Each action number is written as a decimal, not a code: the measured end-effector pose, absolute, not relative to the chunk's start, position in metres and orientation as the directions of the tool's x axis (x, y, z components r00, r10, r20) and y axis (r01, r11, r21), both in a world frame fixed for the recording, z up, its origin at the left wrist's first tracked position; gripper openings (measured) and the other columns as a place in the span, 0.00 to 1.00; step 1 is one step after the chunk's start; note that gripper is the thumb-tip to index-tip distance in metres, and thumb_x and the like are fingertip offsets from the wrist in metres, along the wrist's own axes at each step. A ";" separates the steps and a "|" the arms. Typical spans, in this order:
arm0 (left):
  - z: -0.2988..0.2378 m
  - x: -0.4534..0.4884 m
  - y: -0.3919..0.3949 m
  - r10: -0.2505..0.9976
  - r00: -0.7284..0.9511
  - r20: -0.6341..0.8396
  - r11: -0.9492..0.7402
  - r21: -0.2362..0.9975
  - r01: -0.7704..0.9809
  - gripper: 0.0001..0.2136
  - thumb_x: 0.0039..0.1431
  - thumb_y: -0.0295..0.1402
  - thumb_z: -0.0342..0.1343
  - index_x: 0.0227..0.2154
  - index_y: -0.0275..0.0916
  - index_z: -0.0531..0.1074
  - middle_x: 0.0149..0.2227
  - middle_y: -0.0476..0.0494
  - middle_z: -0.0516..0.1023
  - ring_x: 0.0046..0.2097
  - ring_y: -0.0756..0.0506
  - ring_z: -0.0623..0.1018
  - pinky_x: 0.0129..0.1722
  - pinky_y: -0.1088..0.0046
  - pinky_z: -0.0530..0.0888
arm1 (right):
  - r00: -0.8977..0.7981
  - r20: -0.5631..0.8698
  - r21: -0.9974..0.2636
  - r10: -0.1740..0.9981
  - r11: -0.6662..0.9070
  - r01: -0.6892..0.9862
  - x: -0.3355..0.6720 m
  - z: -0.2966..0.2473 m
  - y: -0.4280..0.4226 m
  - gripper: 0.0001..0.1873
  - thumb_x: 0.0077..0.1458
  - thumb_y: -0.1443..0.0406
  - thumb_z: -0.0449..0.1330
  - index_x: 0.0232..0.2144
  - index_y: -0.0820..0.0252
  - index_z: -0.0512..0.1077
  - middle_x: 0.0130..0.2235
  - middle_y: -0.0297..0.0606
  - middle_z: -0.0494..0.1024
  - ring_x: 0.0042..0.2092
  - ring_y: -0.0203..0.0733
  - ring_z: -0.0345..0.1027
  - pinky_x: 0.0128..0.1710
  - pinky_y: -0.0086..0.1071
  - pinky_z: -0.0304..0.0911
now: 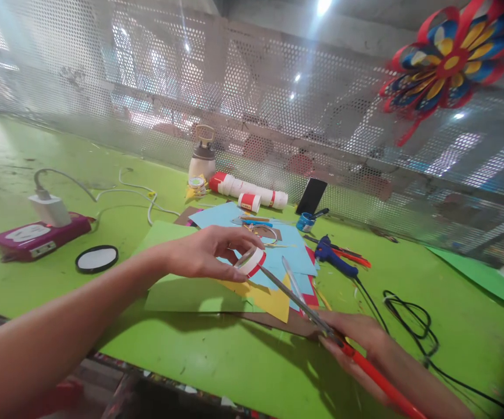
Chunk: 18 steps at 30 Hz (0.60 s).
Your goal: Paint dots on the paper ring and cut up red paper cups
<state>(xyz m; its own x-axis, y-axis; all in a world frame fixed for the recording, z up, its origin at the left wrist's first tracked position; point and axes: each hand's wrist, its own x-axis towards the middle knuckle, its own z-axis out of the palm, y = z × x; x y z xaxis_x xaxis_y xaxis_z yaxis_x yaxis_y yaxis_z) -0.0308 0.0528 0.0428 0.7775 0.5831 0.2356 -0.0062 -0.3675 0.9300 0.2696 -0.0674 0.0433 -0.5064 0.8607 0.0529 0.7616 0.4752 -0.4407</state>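
Note:
Over the middle of the table, my left hand (208, 251) pinches a short white ring with a red edge (254, 263) between thumb and fingers. The ring looks like a slice of cardboard tube. My right hand (361, 340) is closed around a pair of scissors (317, 321) with orange-red handles. Their blades are apart, and one blade's tip meets the ring's right side; whether it is inside the wall I cannot tell. Below both hands lie light blue paper (293, 247), green paper (186, 294) and yellow paper (273, 299) in a loose pile.
Behind the paper are a long red-and-white tube (252, 192), a short tube piece (249, 202), a sprayer bottle (202, 163), a phone (312, 196) and a blue jar (305, 222). A corded blue glue gun (337, 257) lies right; a purple power strip (45, 237) sits left.

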 end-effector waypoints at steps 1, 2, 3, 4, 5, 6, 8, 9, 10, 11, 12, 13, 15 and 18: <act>0.043 -0.031 0.052 0.579 0.784 0.222 -0.347 0.938 -0.010 0.22 0.52 0.28 0.65 0.51 0.35 0.71 0.48 0.36 0.77 0.47 0.42 0.77 0.46 0.63 0.77 | -0.509 0.042 -0.421 0.860 0.478 0.771 0.269 0.043 -0.069 0.14 0.65 0.67 0.51 0.42 0.56 0.77 0.32 0.36 0.81 0.43 0.47 0.78 0.41 0.31 0.73; 0.043 -0.031 0.052 0.577 0.788 0.213 -0.335 0.942 -0.009 0.23 0.52 0.28 0.65 0.52 0.36 0.70 0.49 0.35 0.77 0.48 0.41 0.78 0.46 0.62 0.77 | -0.521 0.041 -0.400 0.852 0.492 0.773 0.269 0.042 -0.070 0.14 0.64 0.68 0.51 0.42 0.56 0.77 0.30 0.36 0.80 0.41 0.47 0.78 0.38 0.30 0.72; 0.043 -0.031 0.052 0.577 0.790 0.206 -0.334 0.943 -0.002 0.24 0.53 0.29 0.65 0.53 0.36 0.70 0.50 0.35 0.76 0.49 0.41 0.78 0.46 0.63 0.76 | -0.534 0.051 -0.380 0.844 0.511 0.771 0.270 0.042 -0.071 0.14 0.63 0.68 0.52 0.43 0.56 0.77 0.29 0.36 0.79 0.40 0.47 0.77 0.36 0.29 0.72; 0.042 -0.032 0.052 0.579 0.789 0.207 -0.344 0.939 0.006 0.24 0.53 0.29 0.65 0.54 0.36 0.70 0.52 0.35 0.76 0.49 0.41 0.78 0.46 0.63 0.76 | -0.542 0.069 -0.367 0.838 0.526 0.767 0.270 0.041 -0.071 0.13 0.63 0.68 0.52 0.42 0.56 0.76 0.29 0.36 0.79 0.39 0.46 0.77 0.35 0.29 0.72; 0.042 -0.032 0.052 0.581 0.785 0.213 -0.363 0.932 0.016 0.24 0.53 0.30 0.65 0.53 0.37 0.71 0.52 0.35 0.76 0.49 0.41 0.78 0.46 0.64 0.76 | -0.542 0.086 -0.364 0.836 0.533 0.764 0.270 0.040 -0.071 0.13 0.62 0.69 0.53 0.42 0.56 0.77 0.29 0.36 0.79 0.37 0.45 0.77 0.34 0.29 0.71; 0.041 -0.032 0.053 0.587 0.778 0.224 -0.388 0.921 0.027 0.23 0.53 0.31 0.66 0.53 0.36 0.72 0.51 0.36 0.77 0.48 0.42 0.78 0.46 0.65 0.76 | -0.538 0.096 -0.372 0.837 0.532 0.761 0.270 0.039 -0.070 0.12 0.62 0.68 0.53 0.41 0.57 0.77 0.30 0.36 0.79 0.36 0.45 0.76 0.34 0.29 0.71; 0.040 -0.033 0.055 0.601 0.756 0.259 -0.449 0.892 0.051 0.20 0.54 0.33 0.65 0.50 0.36 0.74 0.50 0.37 0.77 0.46 0.43 0.78 0.45 0.67 0.76 | -0.519 0.101 -0.408 0.849 0.511 0.756 0.270 0.038 -0.068 0.13 0.64 0.68 0.53 0.39 0.57 0.78 0.31 0.37 0.80 0.36 0.44 0.76 0.36 0.30 0.71; 0.039 -0.033 0.056 0.605 0.747 0.274 -0.478 0.876 0.065 0.20 0.54 0.34 0.65 0.50 0.37 0.74 0.49 0.38 0.78 0.46 0.43 0.78 0.45 0.67 0.76 | -0.509 0.100 -0.429 0.855 0.499 0.753 0.270 0.038 -0.067 0.13 0.64 0.67 0.52 0.40 0.58 0.78 0.32 0.37 0.81 0.36 0.44 0.76 0.37 0.30 0.71; 0.038 -0.033 0.057 0.608 0.740 0.287 -0.501 0.862 0.077 0.20 0.54 0.35 0.65 0.50 0.37 0.74 0.49 0.39 0.78 0.46 0.43 0.78 0.45 0.68 0.76 | -0.507 0.091 -0.452 0.857 0.489 0.746 0.270 0.038 -0.065 0.13 0.64 0.67 0.53 0.41 0.58 0.78 0.33 0.37 0.81 0.37 0.44 0.76 0.37 0.30 0.71; 0.037 -0.033 0.058 0.609 0.736 0.297 -0.517 0.852 0.084 0.20 0.54 0.35 0.65 0.50 0.38 0.74 0.50 0.39 0.77 0.47 0.43 0.78 0.45 0.67 0.76 | -0.508 0.080 -0.473 0.858 0.481 0.738 0.270 0.039 -0.064 0.13 0.65 0.66 0.53 0.43 0.58 0.78 0.35 0.38 0.82 0.38 0.44 0.77 0.38 0.30 0.71; 0.036 -0.033 0.059 0.608 0.733 0.305 -0.528 0.845 0.087 0.20 0.55 0.36 0.65 0.51 0.38 0.74 0.51 0.39 0.77 0.48 0.42 0.77 0.46 0.67 0.76 | -0.511 0.072 -0.490 0.857 0.476 0.730 0.270 0.039 -0.062 0.13 0.65 0.66 0.53 0.44 0.58 0.77 0.38 0.39 0.82 0.40 0.45 0.77 0.40 0.30 0.71; 0.035 -0.033 0.059 0.607 0.732 0.309 -0.535 0.840 0.088 0.20 0.55 0.36 0.64 0.51 0.39 0.74 0.52 0.38 0.77 0.49 0.42 0.77 0.47 0.66 0.76 | -0.516 0.066 -0.505 0.854 0.475 0.721 0.269 0.039 -0.061 0.13 0.66 0.65 0.53 0.46 0.58 0.77 0.41 0.40 0.83 0.41 0.45 0.77 0.41 0.30 0.70; 0.035 -0.032 0.058 0.606 0.727 0.323 -0.550 0.831 0.089 0.20 0.56 0.36 0.64 0.52 0.39 0.73 0.54 0.38 0.76 0.50 0.41 0.77 0.46 0.67 0.76 | -0.527 0.068 -0.517 0.847 0.482 0.708 0.270 0.039 -0.059 0.15 0.66 0.65 0.53 0.49 0.59 0.76 0.46 0.42 0.82 0.44 0.45 0.77 0.43 0.30 0.70; 0.036 -0.033 0.058 0.584 0.730 0.354 -0.595 0.799 0.088 0.19 0.57 0.36 0.63 0.51 0.39 0.73 0.54 0.37 0.75 0.51 0.41 0.76 0.45 0.68 0.76 | -0.529 0.077 -0.490 0.845 0.495 0.718 0.272 0.037 -0.060 0.16 0.66 0.66 0.53 0.51 0.59 0.75 0.46 0.43 0.82 0.44 0.45 0.77 0.43 0.31 0.70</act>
